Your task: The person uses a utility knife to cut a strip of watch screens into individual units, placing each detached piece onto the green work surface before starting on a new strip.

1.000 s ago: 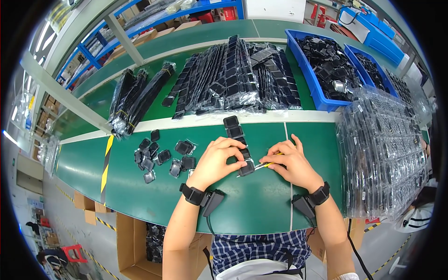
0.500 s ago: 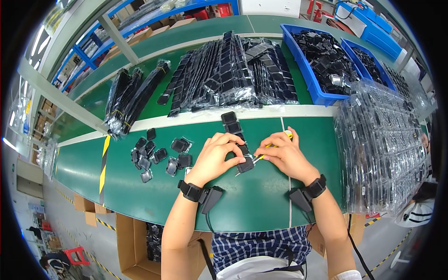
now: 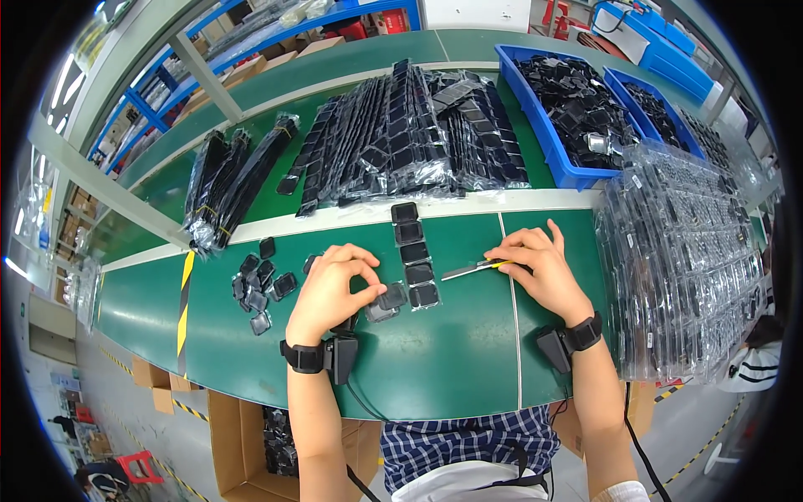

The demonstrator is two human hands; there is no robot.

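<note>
On green table [image 3: 456, 360], black strip [image 3: 414, 253]; grey floor [image 3: 182, 439] below.

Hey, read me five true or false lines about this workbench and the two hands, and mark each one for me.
1. The right hand holds a knife. True.
2. The left hand touches nothing. False: it holds a small black square.
3. A strip of black squares lies between the hands. True.
4. The blue bins stand at the left. False: they stand toward the back right.
5. Loose squares lie left of the left hand. True.
</note>
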